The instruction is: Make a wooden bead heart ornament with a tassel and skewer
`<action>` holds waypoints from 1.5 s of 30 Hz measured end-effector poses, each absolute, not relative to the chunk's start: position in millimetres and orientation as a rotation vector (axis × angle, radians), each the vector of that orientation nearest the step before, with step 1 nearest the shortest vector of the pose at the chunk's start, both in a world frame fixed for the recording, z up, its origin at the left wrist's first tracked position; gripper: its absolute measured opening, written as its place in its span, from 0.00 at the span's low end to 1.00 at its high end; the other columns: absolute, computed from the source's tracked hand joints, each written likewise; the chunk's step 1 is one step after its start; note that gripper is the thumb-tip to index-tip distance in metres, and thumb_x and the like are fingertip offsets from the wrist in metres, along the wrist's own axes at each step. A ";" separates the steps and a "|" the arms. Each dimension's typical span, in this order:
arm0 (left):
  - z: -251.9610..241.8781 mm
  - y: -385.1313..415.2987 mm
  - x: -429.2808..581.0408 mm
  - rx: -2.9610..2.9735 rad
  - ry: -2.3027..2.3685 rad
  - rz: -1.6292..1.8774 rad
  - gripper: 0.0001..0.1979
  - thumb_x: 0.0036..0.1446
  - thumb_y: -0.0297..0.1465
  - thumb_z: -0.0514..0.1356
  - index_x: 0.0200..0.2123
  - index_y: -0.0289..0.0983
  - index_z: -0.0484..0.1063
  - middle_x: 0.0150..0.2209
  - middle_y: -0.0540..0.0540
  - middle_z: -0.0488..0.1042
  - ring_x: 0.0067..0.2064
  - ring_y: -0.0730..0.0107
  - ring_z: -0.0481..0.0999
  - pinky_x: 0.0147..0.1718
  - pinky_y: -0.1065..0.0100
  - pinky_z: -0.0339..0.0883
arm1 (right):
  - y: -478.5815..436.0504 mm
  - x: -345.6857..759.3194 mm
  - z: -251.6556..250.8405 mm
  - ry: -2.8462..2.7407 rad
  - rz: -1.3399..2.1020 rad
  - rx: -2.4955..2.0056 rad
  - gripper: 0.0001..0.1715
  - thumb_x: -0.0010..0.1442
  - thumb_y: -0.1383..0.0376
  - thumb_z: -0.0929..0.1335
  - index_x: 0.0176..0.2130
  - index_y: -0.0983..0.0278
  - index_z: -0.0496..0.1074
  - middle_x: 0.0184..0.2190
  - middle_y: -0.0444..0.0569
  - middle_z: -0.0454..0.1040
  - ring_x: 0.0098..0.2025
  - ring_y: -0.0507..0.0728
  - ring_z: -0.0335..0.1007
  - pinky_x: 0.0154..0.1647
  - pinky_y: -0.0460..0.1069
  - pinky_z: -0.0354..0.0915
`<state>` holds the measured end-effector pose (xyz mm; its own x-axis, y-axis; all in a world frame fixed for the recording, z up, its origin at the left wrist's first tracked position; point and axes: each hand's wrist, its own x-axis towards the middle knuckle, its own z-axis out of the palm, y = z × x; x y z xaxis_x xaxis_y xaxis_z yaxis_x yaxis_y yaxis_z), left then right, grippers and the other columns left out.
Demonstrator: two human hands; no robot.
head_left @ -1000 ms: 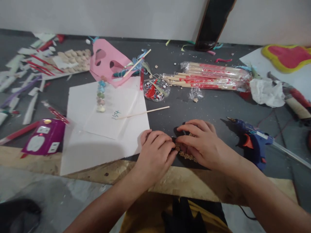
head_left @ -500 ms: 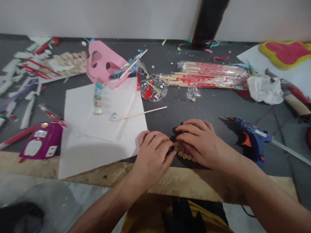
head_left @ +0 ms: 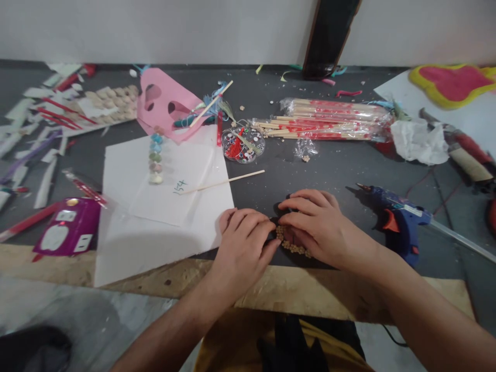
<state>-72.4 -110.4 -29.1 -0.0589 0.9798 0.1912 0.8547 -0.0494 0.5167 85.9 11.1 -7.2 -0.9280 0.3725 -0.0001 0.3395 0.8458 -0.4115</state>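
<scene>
Grey tabletop (head_left: 329, 165) with a bare wooden edge (head_left: 329, 287) spreads before us, backed by a white wall (head_left: 155, 31). Our left hand (head_left: 247, 237) reaches in from the lower left, palm down, fingers bent and pointing right, thumb drawn in below the forefinger. Our right hand (head_left: 315, 222) arches in from the lower right, fingers curled leftward. Between them, near the table's front, is a curved band of flower-shaped beads (head_left: 293, 247), at the left thumb's tip and partly under the right hand. Its visible stretch bows toward us, running rightward and slightly nearer. Fingertips crowd around it; we cannot tell whether either hand truly pinches it.
</scene>
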 end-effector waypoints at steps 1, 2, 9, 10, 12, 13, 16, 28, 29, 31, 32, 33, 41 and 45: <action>-29.2 -110.7 -72.8 1.979 1.983 0.760 0.07 0.59 0.33 0.58 0.39 0.38 0.72 0.41 0.45 0.75 0.47 0.59 0.68 0.49 0.53 0.56 | 11.0 86.2 -7.4 -2.939 0.633 -0.570 0.13 0.62 0.68 0.62 0.40 0.59 0.74 0.50 0.47 0.72 0.54 0.62 0.58 0.53 0.61 0.53; -29.4 -111.0 -73.3 1.982 1.981 0.753 0.07 0.59 0.34 0.58 0.39 0.38 0.72 0.41 0.45 0.75 0.47 0.59 0.68 0.49 0.53 0.56 | 11.0 86.5 -7.5 -2.937 0.633 -0.570 0.13 0.62 0.68 0.62 0.41 0.58 0.74 0.50 0.47 0.72 0.55 0.62 0.57 0.53 0.61 0.52; -28.0 -111.7 -74.6 1.988 1.954 0.739 0.08 0.60 0.33 0.57 0.40 0.37 0.72 0.41 0.44 0.74 0.48 0.59 0.68 0.49 0.54 0.55 | 10.9 86.9 -7.1 -2.923 0.648 -0.561 0.14 0.61 0.68 0.63 0.45 0.58 0.72 0.50 0.48 0.72 0.54 0.61 0.58 0.54 0.60 0.52; -27.6 -111.6 -74.4 1.986 1.952 0.738 0.08 0.60 0.32 0.56 0.40 0.37 0.72 0.41 0.44 0.74 0.48 0.59 0.68 0.49 0.54 0.55 | 11.1 86.9 -7.1 -2.920 0.649 -0.566 0.14 0.61 0.68 0.63 0.45 0.59 0.72 0.50 0.48 0.72 0.54 0.61 0.58 0.54 0.60 0.53; -27.1 -111.3 -74.1 1.982 1.951 0.733 0.08 0.60 0.31 0.56 0.40 0.37 0.73 0.42 0.44 0.74 0.48 0.60 0.68 0.49 0.54 0.55 | 11.6 87.0 -7.3 -2.914 0.650 -0.568 0.13 0.61 0.68 0.63 0.43 0.59 0.73 0.50 0.48 0.72 0.54 0.61 0.59 0.53 0.60 0.53; -27.0 -111.2 -74.1 1.979 1.955 0.732 0.08 0.60 0.31 0.56 0.40 0.38 0.73 0.42 0.45 0.74 0.48 0.60 0.68 0.49 0.54 0.55 | 11.9 87.2 -7.5 -2.914 0.650 -0.565 0.12 0.61 0.69 0.63 0.42 0.59 0.73 0.50 0.48 0.72 0.54 0.61 0.59 0.53 0.60 0.53; -27.3 -111.2 -74.2 1.982 1.962 0.732 0.07 0.60 0.32 0.57 0.40 0.39 0.73 0.41 0.45 0.74 0.48 0.60 0.68 0.49 0.54 0.56 | 12.6 87.9 -7.7 -2.917 0.646 -0.547 0.12 0.61 0.68 0.63 0.40 0.59 0.74 0.50 0.48 0.72 0.54 0.61 0.59 0.53 0.60 0.53; -27.3 -109.3 -73.1 1.978 1.965 0.729 0.08 0.60 0.32 0.56 0.39 0.38 0.73 0.40 0.45 0.74 0.47 0.59 0.68 0.48 0.54 0.57 | 11.7 86.2 -5.6 -2.920 0.650 -0.555 0.12 0.62 0.68 0.62 0.38 0.59 0.75 0.49 0.49 0.73 0.54 0.61 0.59 0.52 0.60 0.53; -27.3 -109.2 -73.2 1.976 1.964 0.727 0.08 0.60 0.33 0.56 0.39 0.38 0.73 0.41 0.45 0.74 0.47 0.59 0.68 0.48 0.54 0.57 | 11.6 86.2 -5.7 -2.922 0.651 -0.557 0.13 0.62 0.68 0.62 0.38 0.59 0.75 0.49 0.48 0.72 0.54 0.61 0.59 0.52 0.60 0.53; -27.3 -109.1 -73.8 1.978 1.961 0.722 0.08 0.60 0.32 0.56 0.39 0.38 0.73 0.41 0.45 0.74 0.48 0.59 0.68 0.48 0.54 0.56 | 11.6 86.3 -6.2 -2.921 0.645 -0.559 0.12 0.62 0.68 0.62 0.39 0.58 0.75 0.49 0.48 0.73 0.54 0.61 0.60 0.52 0.60 0.53; -27.3 -109.2 -74.1 1.977 1.962 0.717 0.07 0.60 0.32 0.57 0.39 0.38 0.73 0.41 0.45 0.74 0.48 0.60 0.68 0.48 0.54 0.56 | 11.8 86.3 -6.7 -2.919 0.640 -0.559 0.12 0.62 0.68 0.62 0.39 0.58 0.74 0.49 0.48 0.73 0.54 0.61 0.60 0.52 0.60 0.54; -27.3 -109.4 -74.4 1.976 1.963 0.715 0.07 0.60 0.32 0.57 0.39 0.38 0.73 0.40 0.45 0.74 0.47 0.60 0.69 0.48 0.54 0.55 | 12.3 86.5 -7.1 -2.917 0.637 -0.558 0.12 0.61 0.67 0.63 0.40 0.58 0.74 0.49 0.48 0.73 0.54 0.61 0.60 0.52 0.60 0.54; -26.8 -111.3 -74.7 1.957 1.952 0.723 0.09 0.60 0.33 0.57 0.42 0.39 0.72 0.43 0.44 0.74 0.49 0.59 0.68 0.50 0.53 0.54 | 5.6 99.6 0.3 -2.816 0.544 -0.599 0.11 0.61 0.65 0.64 0.44 0.62 0.72 0.49 0.52 0.72 0.54 0.62 0.61 0.52 0.60 0.58; -26.6 -110.9 -75.3 1.956 1.937 0.688 0.09 0.60 0.33 0.56 0.43 0.39 0.72 0.43 0.45 0.73 0.49 0.59 0.67 0.49 0.53 0.54 | -18.9 108.3 -0.6 -2.744 0.432 -0.753 0.08 0.59 0.62 0.67 0.39 0.60 0.72 0.46 0.50 0.74 0.52 0.63 0.62 0.51 0.60 0.56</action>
<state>-75.3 -110.9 -26.6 -0.0255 0.9921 0.1226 0.8469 -0.0438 0.5299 108.3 -18.9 -0.6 -0.8308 0.5294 0.1718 0.4511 0.8213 -0.3493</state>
